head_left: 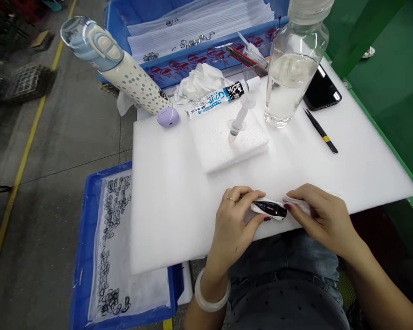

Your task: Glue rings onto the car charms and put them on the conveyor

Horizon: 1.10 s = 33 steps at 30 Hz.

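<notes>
Near the front edge of the white foam sheet [165, 197], my left hand [232, 224] grips a small, glossy black-and-white elongated device [269, 209] between thumb and fingers. My right hand [325, 220] is closed on a white cloth or tissue [301, 204], with its thumb and fingertips at the device's right end. Part of the cloth is hidden under the right fingers. Beyond the hands, a syringe [239, 120] stands upright on a white foam block [211, 149]. Black tweezers [320, 130] with a yellow band lie to the right.
A glass bottle [289, 87] of clear liquid, a phone [321, 89], a glue tube [215, 101], crumpled tissue [203, 82], a lilac case [168, 118] and a dotted drinking bottle [134, 80] stand or lie behind. Blue trays [80, 256] hold small dark rings.
</notes>
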{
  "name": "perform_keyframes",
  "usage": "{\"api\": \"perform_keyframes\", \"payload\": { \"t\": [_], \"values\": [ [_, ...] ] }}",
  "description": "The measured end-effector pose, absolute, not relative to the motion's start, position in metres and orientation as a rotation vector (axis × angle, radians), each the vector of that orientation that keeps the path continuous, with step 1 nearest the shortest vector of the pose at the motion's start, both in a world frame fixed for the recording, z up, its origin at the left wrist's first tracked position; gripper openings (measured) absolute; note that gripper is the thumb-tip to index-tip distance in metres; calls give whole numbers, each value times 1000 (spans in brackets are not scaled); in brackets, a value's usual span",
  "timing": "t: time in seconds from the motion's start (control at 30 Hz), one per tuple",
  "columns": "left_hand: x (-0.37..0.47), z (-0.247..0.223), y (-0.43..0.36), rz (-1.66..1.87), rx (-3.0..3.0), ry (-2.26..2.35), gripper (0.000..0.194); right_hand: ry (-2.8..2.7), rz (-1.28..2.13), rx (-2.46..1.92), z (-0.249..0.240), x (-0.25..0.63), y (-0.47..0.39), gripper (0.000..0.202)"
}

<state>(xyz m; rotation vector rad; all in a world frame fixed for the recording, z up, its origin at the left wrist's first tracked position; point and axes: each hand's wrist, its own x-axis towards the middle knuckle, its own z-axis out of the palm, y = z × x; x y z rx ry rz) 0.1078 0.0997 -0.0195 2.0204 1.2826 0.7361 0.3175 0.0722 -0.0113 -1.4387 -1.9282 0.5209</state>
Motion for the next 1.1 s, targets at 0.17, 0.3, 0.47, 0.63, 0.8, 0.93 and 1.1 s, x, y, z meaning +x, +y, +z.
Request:
{"api": "perform_keyframes", "payload": {
  "t": [0.17,0.3,0.47,0.63,0.8,0.93,1.1],
  "values": [
    [109,-19,99,741,2028,1289,33,-1934,122,-1262,-23,316,57,24],
    [109,-19,99,727,2014,1291,32,-1990,31,-1240,-32,303,56,22],
    [109,-19,99,725,2027,1287,33,-1973,61,-1478,-21,302,73,9],
    [109,-19,100,732,2006,1285,34,-1863,-70,-1373,-17,308,71,18],
    [109,-18,100,731,1999,1280,31,-2028,-21,-1204,-34,298,51,22],
    [108,-20,100,733,2001,1270,30,-2155,50,-1103,-23,309,51,13],
    [108,-20,100,737,2017,1264,27,-2041,-249,-1439,7,342,74,24]
  ]
}}
